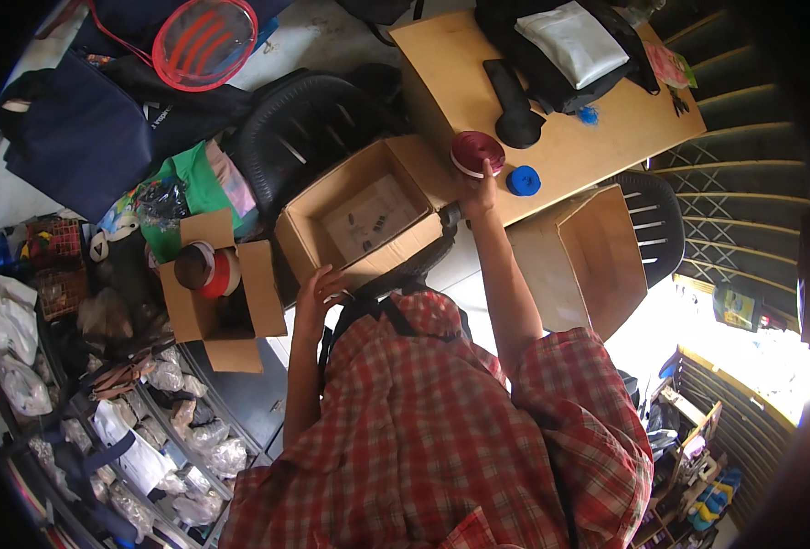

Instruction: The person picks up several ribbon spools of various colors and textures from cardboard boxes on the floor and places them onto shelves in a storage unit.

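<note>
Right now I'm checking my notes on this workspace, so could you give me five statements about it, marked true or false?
1. The right hand holds the maroon roll. True.
2. The left hand holds the blue roll. False: the blue roll sits on the wooden table, while the left hand is at the near edge of the middle cardboard box.
3. The flaps of the left cardboard box stand open. True.
4. The person wears a plain green shirt. False: the shirt is a red plaid.
5. The blue roll looks smaller than the maroon one. True.
</note>
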Demonstrator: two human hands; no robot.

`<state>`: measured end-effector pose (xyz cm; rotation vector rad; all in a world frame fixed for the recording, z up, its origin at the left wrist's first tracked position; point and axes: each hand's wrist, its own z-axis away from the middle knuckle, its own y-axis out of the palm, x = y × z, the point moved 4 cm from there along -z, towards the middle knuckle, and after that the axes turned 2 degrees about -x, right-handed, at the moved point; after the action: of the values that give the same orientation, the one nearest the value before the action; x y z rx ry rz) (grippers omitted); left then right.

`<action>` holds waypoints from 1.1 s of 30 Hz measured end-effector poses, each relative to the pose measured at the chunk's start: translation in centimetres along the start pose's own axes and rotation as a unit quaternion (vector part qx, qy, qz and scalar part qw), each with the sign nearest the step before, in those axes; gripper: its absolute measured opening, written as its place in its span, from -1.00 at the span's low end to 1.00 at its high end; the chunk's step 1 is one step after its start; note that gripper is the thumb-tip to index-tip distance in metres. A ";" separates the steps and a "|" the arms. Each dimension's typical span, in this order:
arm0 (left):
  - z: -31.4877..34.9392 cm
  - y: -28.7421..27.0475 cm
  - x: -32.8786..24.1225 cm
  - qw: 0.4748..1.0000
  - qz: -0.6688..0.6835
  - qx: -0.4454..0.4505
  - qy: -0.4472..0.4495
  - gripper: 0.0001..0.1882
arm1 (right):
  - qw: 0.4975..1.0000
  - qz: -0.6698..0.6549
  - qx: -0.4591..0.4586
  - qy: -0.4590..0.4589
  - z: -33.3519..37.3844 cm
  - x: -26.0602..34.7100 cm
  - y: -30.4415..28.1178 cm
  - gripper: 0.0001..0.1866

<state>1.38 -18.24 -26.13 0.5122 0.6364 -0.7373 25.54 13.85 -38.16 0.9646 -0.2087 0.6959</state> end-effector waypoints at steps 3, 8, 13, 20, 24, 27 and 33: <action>0.0 -0.7 0.4 1.000 0.017 -0.017 0.006 -0.51 | 0.995 -0.015 -0.044 -0.089 -0.9 0.6 -0.6 -0.49; 1.1 -1.8 1.2 0.998 0.056 -0.034 0.025 -0.54 | 0.982 -0.023 -0.093 -0.161 0.3 0.6 0.4 -0.60; 1.5 -1.0 -0.2 0.999 0.010 -0.053 -0.007 -0.54 | 0.981 0.027 -0.080 -0.177 2.3 2.0 -0.3 -0.55; 1.7 -5.0 1.0 0.995 0.058 -0.081 -0.001 -0.53 | 0.985 0.107 -0.050 -0.124 2.7 0.2 -0.7 -0.47; 1.4 -10.4 1.4 0.991 0.051 -0.121 0.021 -0.50 | 0.972 0.106 -0.202 -0.046 5.8 -3.6 1.9 -0.37; -1.5 -16.9 0.9 0.980 0.073 -0.165 0.079 -0.53 | 0.988 0.132 -0.077 -0.009 5.3 -6.0 0.8 -0.45; -5.0 -30.5 -6.2 0.771 -0.384 -0.352 0.366 -0.31 | 0.962 0.253 -0.020 0.102 13.4 -16.5 6.3 -0.72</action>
<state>-26.54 -31.69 -31.59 -0.2418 1.8440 -0.9729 10.81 -2.11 -33.76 0.7971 -0.2904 1.2488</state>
